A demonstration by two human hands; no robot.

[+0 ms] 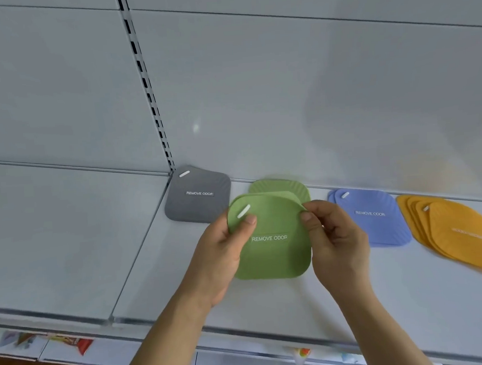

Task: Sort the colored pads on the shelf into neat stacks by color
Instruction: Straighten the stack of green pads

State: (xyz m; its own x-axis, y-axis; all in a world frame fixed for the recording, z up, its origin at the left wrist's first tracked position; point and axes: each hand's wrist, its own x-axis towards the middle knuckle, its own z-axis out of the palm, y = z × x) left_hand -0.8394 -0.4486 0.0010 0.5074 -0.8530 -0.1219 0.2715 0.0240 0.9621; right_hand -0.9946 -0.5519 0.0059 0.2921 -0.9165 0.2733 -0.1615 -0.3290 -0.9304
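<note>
Holding green pad (272,245) above shelf (142,244), left hand (224,251) pinching its left edge, right hand (333,233) pinching right edge, second green pad (285,186) behind.

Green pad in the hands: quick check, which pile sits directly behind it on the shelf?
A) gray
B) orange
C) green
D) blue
C: the green pad held by the left hand and right hand overlaps another green pad behind.

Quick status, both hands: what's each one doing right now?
Left hand: pinches the left edge of the green pad.
Right hand: pinches the same pad's upper right edge.
</note>
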